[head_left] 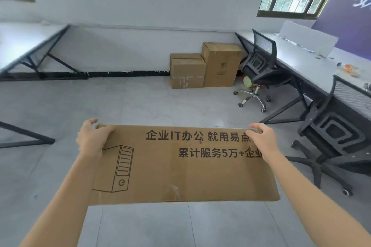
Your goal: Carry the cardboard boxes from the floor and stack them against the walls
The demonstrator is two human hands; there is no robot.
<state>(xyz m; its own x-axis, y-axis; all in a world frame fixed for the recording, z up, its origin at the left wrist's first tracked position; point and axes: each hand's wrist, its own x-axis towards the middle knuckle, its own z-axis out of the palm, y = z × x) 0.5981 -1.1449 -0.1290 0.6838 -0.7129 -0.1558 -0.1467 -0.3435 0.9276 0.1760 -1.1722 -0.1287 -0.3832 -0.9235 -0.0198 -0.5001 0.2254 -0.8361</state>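
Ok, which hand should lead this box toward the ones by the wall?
Probably the right hand. It and the left hand both grip the carried box, but the wall boxes stand ahead, rightward.

Held box [180,170]: tan-brown cardboard, with dark brown printed characters and a line drawing of a computer tower.
Low box [187,70]: the same tan-brown, with pale tape strips low on its front.
Tall box [220,64]: tan-brown with a small dark mark.
Floor [120,102]: mottled grey with thin pale joint lines.
Wall [140,6]: white.
Skirting [128,74]: black.
Desk [297,56]: white top, black frame.
Far chair [263,46]: black mesh, shiny silver base.
Near chair [337,132]: black, mesh back.
Panel [345,6]: purple with white script.
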